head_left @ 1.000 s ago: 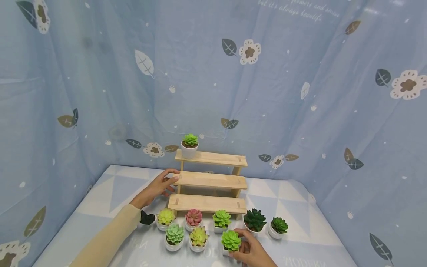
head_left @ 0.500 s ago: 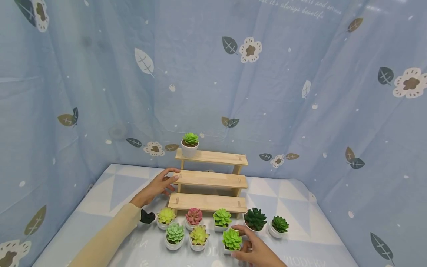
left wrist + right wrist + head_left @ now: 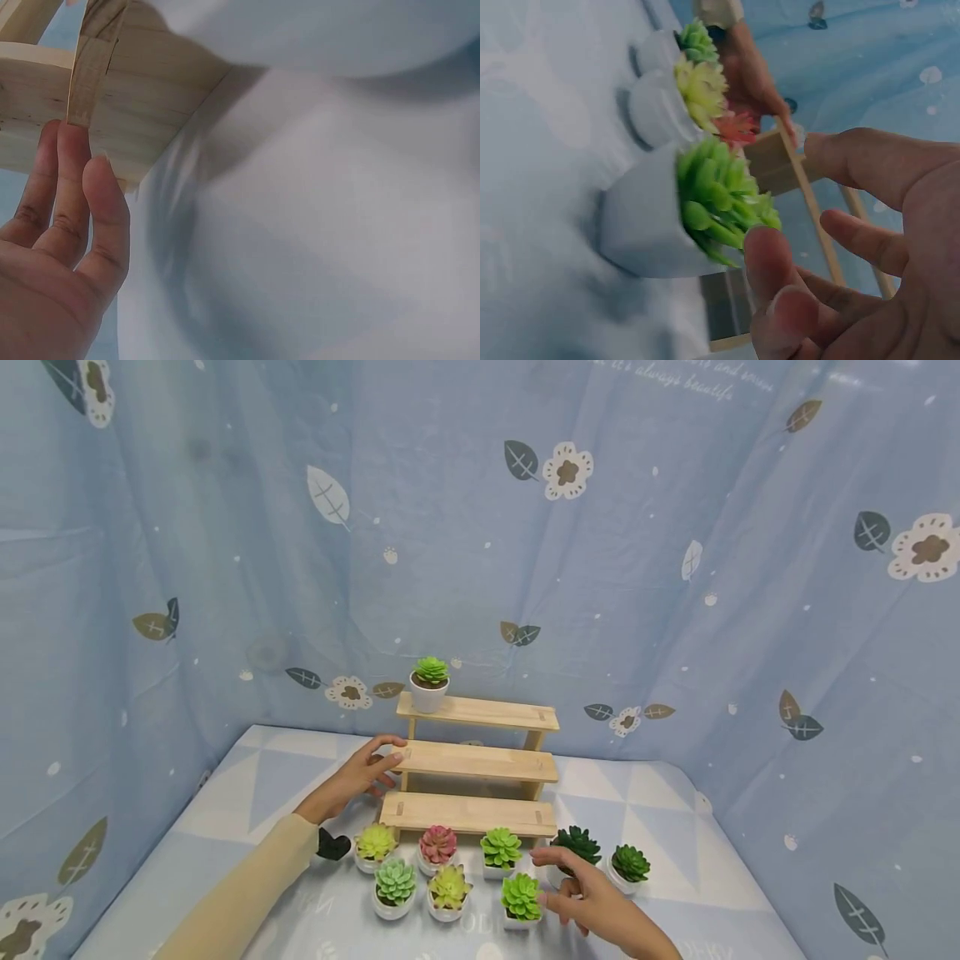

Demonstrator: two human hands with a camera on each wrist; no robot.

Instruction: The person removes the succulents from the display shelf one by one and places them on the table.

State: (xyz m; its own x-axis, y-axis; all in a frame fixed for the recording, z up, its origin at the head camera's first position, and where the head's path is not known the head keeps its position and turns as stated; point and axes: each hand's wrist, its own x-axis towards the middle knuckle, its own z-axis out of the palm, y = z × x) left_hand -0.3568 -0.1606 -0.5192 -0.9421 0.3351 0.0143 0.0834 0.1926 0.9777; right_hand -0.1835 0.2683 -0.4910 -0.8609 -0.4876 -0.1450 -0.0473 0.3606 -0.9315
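Observation:
My left hand grips the left end of the middle board of a three-step wooden plant stand. In the left wrist view, several fingertips of the left hand reach up to the board's underside and its upright. My right hand holds nothing, its thumb and fingers spread. It is just right of a bright green succulent in a square white pot, which stands on the table. Seen from the right wrist, fingertips are close beside this succulent's leaves. A dark green potted succulent is partly hidden behind the right hand.
On the top board's left end stands a green potted succulent. Several more white-potted succulents line the stand's front, among them a red one and a pale green one. A small dark green one is at right. Floral cloth hangs behind.
My right hand has let go of the bright green succulent's square pot and moved right, its fingers spreading. The pot stays on the table. My left hand remains at the stand.

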